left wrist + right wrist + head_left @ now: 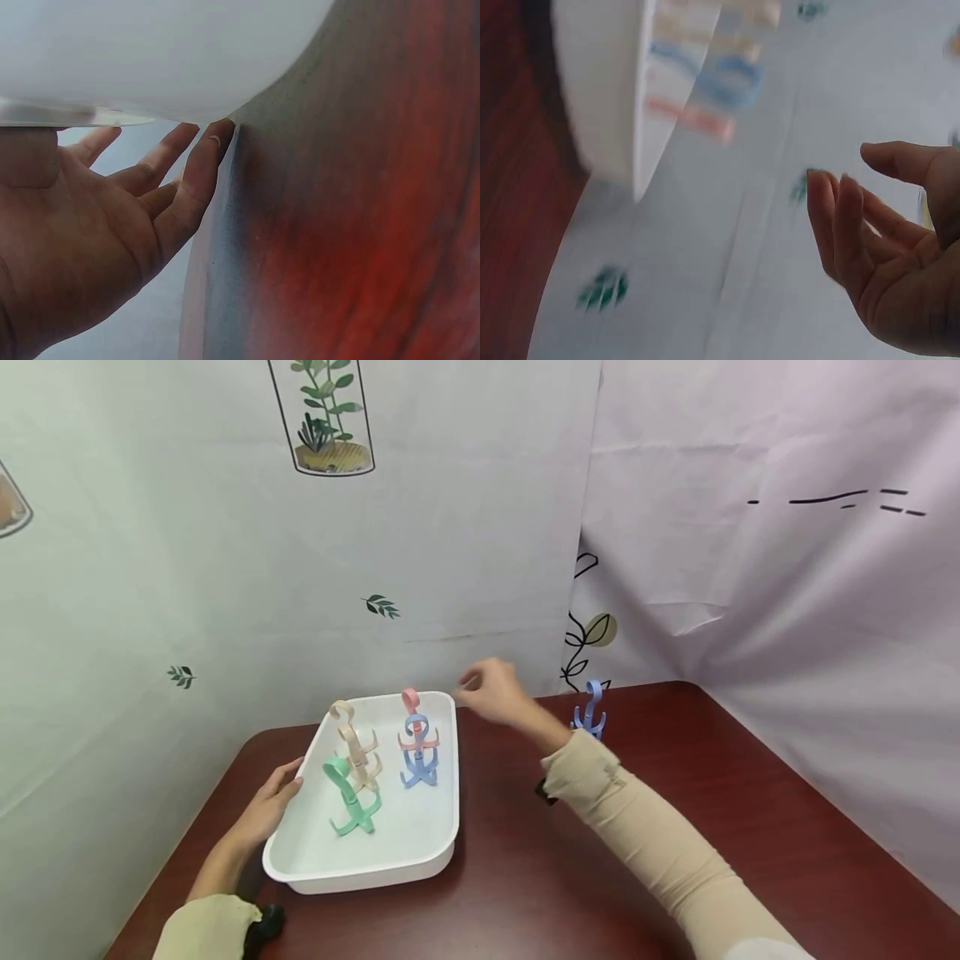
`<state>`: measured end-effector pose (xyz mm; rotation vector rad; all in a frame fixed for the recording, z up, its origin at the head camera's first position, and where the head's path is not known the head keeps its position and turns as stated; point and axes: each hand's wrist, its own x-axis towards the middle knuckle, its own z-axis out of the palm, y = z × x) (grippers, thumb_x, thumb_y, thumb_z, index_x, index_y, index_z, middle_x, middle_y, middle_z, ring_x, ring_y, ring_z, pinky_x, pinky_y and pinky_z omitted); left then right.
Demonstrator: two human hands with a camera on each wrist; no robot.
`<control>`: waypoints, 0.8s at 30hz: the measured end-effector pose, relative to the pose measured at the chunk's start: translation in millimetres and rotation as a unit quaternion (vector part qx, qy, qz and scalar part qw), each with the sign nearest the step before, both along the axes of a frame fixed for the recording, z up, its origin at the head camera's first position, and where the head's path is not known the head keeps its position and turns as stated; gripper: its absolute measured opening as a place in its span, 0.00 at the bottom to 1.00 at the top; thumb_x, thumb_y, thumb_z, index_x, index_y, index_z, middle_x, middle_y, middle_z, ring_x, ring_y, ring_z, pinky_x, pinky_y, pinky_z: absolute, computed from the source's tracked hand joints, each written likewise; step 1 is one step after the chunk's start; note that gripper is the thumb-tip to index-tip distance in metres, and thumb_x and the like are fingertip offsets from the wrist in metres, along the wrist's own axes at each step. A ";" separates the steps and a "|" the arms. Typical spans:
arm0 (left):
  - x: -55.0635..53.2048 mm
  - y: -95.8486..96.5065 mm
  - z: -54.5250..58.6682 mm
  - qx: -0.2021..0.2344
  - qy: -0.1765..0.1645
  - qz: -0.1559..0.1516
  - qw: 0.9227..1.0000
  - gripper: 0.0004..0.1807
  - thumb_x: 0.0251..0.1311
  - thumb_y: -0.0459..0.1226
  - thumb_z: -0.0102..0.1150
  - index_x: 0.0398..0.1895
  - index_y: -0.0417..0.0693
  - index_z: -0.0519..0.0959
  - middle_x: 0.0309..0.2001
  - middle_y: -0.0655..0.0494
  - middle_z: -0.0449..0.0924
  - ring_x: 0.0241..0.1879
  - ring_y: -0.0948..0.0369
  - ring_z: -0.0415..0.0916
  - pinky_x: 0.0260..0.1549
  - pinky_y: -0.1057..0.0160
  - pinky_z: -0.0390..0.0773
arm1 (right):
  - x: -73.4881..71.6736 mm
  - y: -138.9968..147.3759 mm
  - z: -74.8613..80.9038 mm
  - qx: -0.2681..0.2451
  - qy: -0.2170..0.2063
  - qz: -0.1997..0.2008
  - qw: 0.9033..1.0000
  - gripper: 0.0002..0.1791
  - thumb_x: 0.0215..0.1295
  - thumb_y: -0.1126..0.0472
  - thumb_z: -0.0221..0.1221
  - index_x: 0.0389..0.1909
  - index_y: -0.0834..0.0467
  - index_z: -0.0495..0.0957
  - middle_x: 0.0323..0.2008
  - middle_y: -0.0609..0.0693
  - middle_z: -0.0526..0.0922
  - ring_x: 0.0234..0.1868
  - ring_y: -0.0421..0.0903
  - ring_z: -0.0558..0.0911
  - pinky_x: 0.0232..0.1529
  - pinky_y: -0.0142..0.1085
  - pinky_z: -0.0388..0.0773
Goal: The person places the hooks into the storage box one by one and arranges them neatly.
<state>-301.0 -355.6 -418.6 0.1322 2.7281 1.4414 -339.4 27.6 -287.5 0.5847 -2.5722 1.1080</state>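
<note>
A white plastic tray [360, 868] stands on the table with several four-prong hanging hooks in it. They are a green hook [352, 806], beige hooks [358, 760], a pink hook [411, 700] and a blue hook [420, 768]. My left hand [268, 802] rests against the tray's left side; in the left wrist view its loosely extended fingers [196, 176] touch beneath the rim. My right hand [491, 692] is raised beyond the tray's far right corner, with nothing between thumb and fingers. Another blue hook [590, 714] stands on the table to its right, partly hidden by the sleeve.
The dark red wooden table [517, 877] ends at a pale printed cloth [480, 527] hanging behind it. My right forearm [660, 843] crosses over the table's right half.
</note>
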 end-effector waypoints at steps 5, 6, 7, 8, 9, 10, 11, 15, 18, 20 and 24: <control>-1.5 -0.1 -1.2 0.003 -0.002 0.001 1.000 0.32 0.80 0.45 0.31 0.78 0.37 0.42 0.66 0.22 0.58 0.56 0.35 0.73 0.44 0.49 0.83 | -15.6 67.8 -7.5 0.024 0.001 -0.150 0.988 0.18 0.65 0.57 0.62 0.51 0.62 0.82 0.45 0.59 0.86 0.40 0.53 0.85 0.36 0.42 0.82; -1.9 -0.2 -1.3 0.004 -0.001 0.001 1.000 0.32 0.80 0.45 0.31 0.78 0.36 0.42 0.66 0.22 0.58 0.55 0.35 0.74 0.44 0.49 0.83 | -18.2 80.8 -10.5 0.036 0.000 -0.185 0.982 0.19 0.65 0.56 0.62 0.53 0.61 0.81 0.48 0.59 0.85 0.41 0.54 0.84 0.36 0.44 0.81; -2.1 -0.3 -1.6 0.005 -0.001 0.001 1.000 0.32 0.80 0.45 0.31 0.78 0.36 0.42 0.66 0.22 0.59 0.55 0.35 0.74 0.44 0.49 0.83 | -20.9 93.3 -14.0 0.051 -0.003 -0.220 0.974 0.20 0.65 0.54 0.61 0.54 0.60 0.80 0.48 0.59 0.84 0.41 0.55 0.83 0.35 0.45 0.81; -2.3 -0.3 -1.9 0.006 0.001 0.000 1.000 0.32 0.80 0.45 0.31 0.78 0.36 0.42 0.65 0.22 0.59 0.54 0.36 0.75 0.43 0.50 0.83 | -23.1 105.2 -17.4 0.067 -0.010 -0.250 0.966 0.19 0.65 0.53 0.61 0.52 0.60 0.81 0.48 0.60 0.83 0.41 0.57 0.83 0.34 0.46 0.80; -2.7 -0.4 -2.3 0.008 0.002 -0.001 1.000 0.32 0.80 0.44 0.31 0.78 0.36 0.42 0.65 0.22 0.60 0.54 0.36 0.75 0.43 0.50 0.83 | -25.4 115.7 -21.2 0.079 -0.018 -0.276 0.958 0.17 0.65 0.52 0.61 0.48 0.60 0.81 0.45 0.60 0.83 0.40 0.58 0.82 0.32 0.48 0.79; -2.7 -0.6 -2.3 0.007 0.002 -0.002 1.000 0.32 0.80 0.44 0.31 0.77 0.36 0.42 0.65 0.22 0.60 0.54 0.36 0.76 0.43 0.50 0.83 | -27.5 125.0 -25.2 0.093 -0.028 -0.298 0.950 0.15 0.65 0.52 0.60 0.44 0.60 0.81 0.42 0.61 0.83 0.38 0.59 0.82 0.31 0.49 0.79; -2.7 -0.6 -2.4 0.008 0.002 -0.003 1.000 0.32 0.80 0.44 0.31 0.77 0.36 0.42 0.64 0.22 0.60 0.53 0.36 0.76 0.43 0.50 0.83 | -29.2 132.7 -28.7 0.105 -0.037 -0.315 0.943 0.14 0.65 0.52 0.60 0.38 0.60 0.81 0.39 0.61 0.82 0.38 0.60 0.82 0.31 0.51 0.78; -2.8 -0.3 -1.4 0.007 0.002 -0.004 1.000 0.32 0.80 0.44 0.31 0.77 0.36 0.42 0.64 0.22 0.60 0.54 0.36 0.76 0.43 0.50 0.83 | -34.8 151.0 -39.3 0.128 -0.065 -0.331 0.933 0.12 0.63 0.56 0.59 0.24 0.58 0.75 0.31 0.59 0.81 0.36 0.62 0.82 0.31 0.54 0.78; -3.2 0.2 -0.3 0.008 0.001 -0.002 1.000 0.32 0.80 0.44 0.31 0.78 0.37 0.42 0.65 0.22 0.60 0.54 0.36 0.75 0.43 0.50 0.83 | -37.4 153.7 -43.7 0.122 -0.071 -0.323 0.936 0.09 0.63 0.59 0.59 0.25 0.58 0.75 0.32 0.59 0.82 0.37 0.63 0.83 0.33 0.55 0.78; -3.3 0.3 0.0 0.008 -0.001 0.001 1.000 0.32 0.80 0.45 0.31 0.78 0.37 0.42 0.66 0.22 0.58 0.55 0.35 0.74 0.44 0.49 0.83 | -37.9 151.9 -45.4 0.118 -0.064 -0.320 0.938 0.08 0.62 0.60 0.59 0.26 0.59 0.77 0.32 0.59 0.82 0.38 0.63 0.83 0.33 0.55 0.78; -2.9 0.0 -0.3 0.007 -0.002 0.002 1.000 0.32 0.80 0.45 0.31 0.78 0.37 0.42 0.68 0.23 0.56 0.57 0.34 0.72 0.45 0.49 0.83 | -35.9 142.2 -42.3 0.117 -0.034 -0.306 0.944 0.05 0.61 0.62 0.60 0.29 0.59 0.81 0.35 0.60 0.84 0.38 0.62 0.83 0.33 0.53 0.78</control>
